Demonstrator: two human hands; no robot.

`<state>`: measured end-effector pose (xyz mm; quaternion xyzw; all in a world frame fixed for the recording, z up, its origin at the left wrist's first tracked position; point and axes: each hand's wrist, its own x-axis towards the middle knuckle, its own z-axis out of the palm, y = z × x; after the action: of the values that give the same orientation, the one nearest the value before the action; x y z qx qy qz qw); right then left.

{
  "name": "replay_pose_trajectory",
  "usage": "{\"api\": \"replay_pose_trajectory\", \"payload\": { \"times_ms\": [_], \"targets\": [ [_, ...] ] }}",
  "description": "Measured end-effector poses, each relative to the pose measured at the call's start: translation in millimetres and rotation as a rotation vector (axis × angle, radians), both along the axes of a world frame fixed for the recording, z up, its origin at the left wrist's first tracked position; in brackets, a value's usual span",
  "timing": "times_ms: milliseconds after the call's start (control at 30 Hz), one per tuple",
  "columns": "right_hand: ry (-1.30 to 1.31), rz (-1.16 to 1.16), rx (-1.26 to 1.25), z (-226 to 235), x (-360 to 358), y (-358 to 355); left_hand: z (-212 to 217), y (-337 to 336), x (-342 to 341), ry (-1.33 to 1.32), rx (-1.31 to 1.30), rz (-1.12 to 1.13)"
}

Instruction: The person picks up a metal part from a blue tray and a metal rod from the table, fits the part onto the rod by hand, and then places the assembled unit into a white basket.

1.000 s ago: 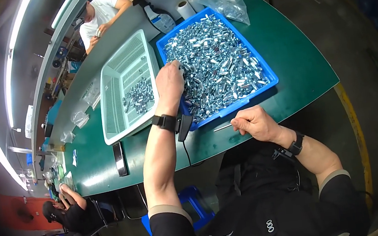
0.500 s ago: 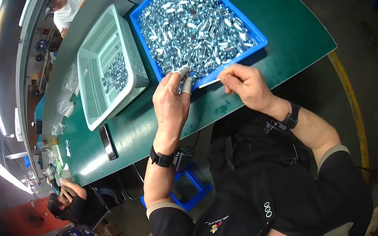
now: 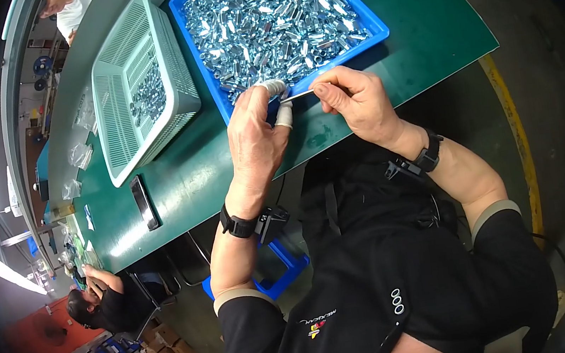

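My left hand [image 3: 255, 133], with pale covers on its thumb and forefinger, is closed in a pinch at the near edge of a blue tray [image 3: 378, 32]. A small metal piece [image 3: 284, 95] shows between those fingertips, mostly hidden by them. In my right hand [image 3: 360, 107], thumb and bent forefinger grip a thin, light-coloured rod [image 3: 299, 94]. The rod points left, its tip at the left fingertips. Many small shiny metal parts [image 3: 269, 21] fill the tray just beyond both hands.
Left of the tray stands a pale green slotted basket [image 3: 188, 96] with similar parts [image 3: 148, 98] inside. A black phone [image 3: 144, 202] lies on the green table [image 3: 423, 51], near clear plastic bags [image 3: 80, 155]. A blue stool [image 3: 287, 268] is below; another person [image 3: 109, 299] sits further left.
The rod in my right hand has moved left, and its tip now meets my left fingertips. The whole view has shifted slightly, with the tray higher in it.
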<state>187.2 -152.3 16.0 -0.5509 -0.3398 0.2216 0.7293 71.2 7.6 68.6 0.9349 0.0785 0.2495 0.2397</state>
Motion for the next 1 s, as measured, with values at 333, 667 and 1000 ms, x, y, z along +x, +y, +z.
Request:
{"api": "replay_pose_trajectory", "payload": {
  "times_ms": [333, 667, 1000],
  "targets": [
    [-0.142, -0.21, 0.007, -6.0, -3.3, 1.9, -3.3, -4.3, 2.2, -0.017, -0.013, 0.027],
    [-0.148, -0.159, -0.021, -1.6, -2.9, 1.2, 3.5, -4.2, 1.6, 0.005, 0.135, -0.099],
    [-0.158, 0.049, -0.155, 0.3, 6.8, 3.8, 11.2, -10.8, -2.2, -0.004, 0.168, -0.159]
  ]
}}
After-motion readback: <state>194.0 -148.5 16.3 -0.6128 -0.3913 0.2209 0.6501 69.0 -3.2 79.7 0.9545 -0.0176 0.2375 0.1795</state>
